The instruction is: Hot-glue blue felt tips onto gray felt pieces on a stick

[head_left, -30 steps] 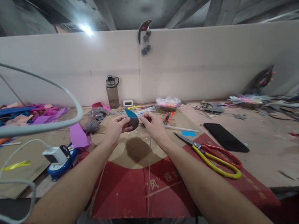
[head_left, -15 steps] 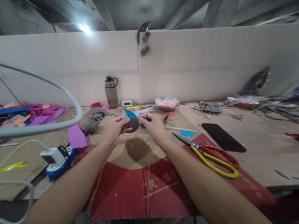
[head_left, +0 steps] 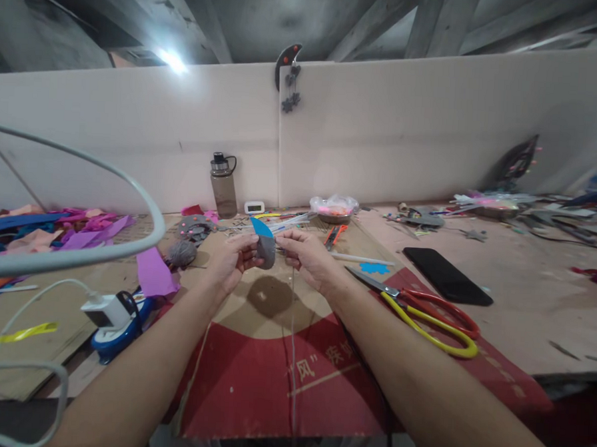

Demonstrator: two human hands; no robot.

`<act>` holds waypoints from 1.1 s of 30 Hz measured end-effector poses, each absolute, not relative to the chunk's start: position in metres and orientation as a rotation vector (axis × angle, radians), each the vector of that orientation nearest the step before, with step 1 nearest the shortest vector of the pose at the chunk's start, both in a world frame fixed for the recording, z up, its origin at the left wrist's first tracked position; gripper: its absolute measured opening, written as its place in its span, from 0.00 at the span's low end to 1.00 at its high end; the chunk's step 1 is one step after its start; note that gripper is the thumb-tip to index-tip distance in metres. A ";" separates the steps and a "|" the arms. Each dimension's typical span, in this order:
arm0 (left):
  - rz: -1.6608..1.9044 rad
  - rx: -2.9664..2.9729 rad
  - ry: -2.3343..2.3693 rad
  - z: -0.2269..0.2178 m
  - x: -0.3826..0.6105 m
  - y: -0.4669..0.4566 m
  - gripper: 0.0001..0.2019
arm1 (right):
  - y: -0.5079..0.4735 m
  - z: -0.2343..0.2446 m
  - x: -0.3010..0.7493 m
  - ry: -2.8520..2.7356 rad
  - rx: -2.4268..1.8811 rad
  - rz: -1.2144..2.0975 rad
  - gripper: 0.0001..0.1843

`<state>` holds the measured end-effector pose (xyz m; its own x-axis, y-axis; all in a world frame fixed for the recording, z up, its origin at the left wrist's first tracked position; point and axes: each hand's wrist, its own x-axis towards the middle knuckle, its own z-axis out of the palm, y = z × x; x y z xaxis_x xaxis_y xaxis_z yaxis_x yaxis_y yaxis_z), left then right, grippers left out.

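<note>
A small grey rounded piece, felt-like (head_left: 266,252), is held up over the cardboard, with a blue leaf-shaped piece (head_left: 261,228) rising from its top. My left hand (head_left: 237,255) pinches the grey piece along its left side. At its right edge, the fingers of my right hand (head_left: 300,249) are pressed together. A thin pale thread (head_left: 293,343) hangs below the right hand and runs down across the red print to the front edge. Whether a needle sits between the right fingertips is too small to tell.
Red-and-yellow scissors (head_left: 424,317), a black phone (head_left: 446,276) and a blue cutout (head_left: 375,268) lie to the right. A water bottle (head_left: 224,186) stands behind. Leftward are a grey yarn ball (head_left: 182,252), coloured scraps (head_left: 98,233), a charger (head_left: 104,311) and a looping white tube (head_left: 149,209).
The grey piece has turned and now looks narrower, showing a lighter face. My right hand has shifted slightly left, closer to it, and the hanging thread has swung left.
</note>
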<state>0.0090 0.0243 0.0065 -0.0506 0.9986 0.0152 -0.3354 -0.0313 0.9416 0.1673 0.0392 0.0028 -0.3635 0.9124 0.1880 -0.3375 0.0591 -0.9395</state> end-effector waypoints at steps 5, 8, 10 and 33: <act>1.376 0.906 0.923 0.007 0.009 0.025 0.07 | 0.035 0.007 0.168 -1.208 -0.555 1.745 0.13; 1.358 0.913 0.908 0.007 0.009 0.024 0.07 | 0.035 0.006 0.169 -1.179 -0.530 1.827 0.13; 1.333 0.930 0.896 0.006 0.010 0.024 0.07 | 0.035 0.005 0.169 -1.172 -0.516 1.859 0.14; 1.331 1.209 0.794 0.005 0.025 0.014 0.12 | 0.037 -0.006 0.157 -1.211 -0.758 1.394 0.16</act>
<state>0.0250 0.0144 0.0051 0.1396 0.9690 0.2039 -0.2809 -0.1587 0.9465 0.1573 0.0371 -0.0060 -0.2090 0.9615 0.1782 -0.3109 0.1075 -0.9443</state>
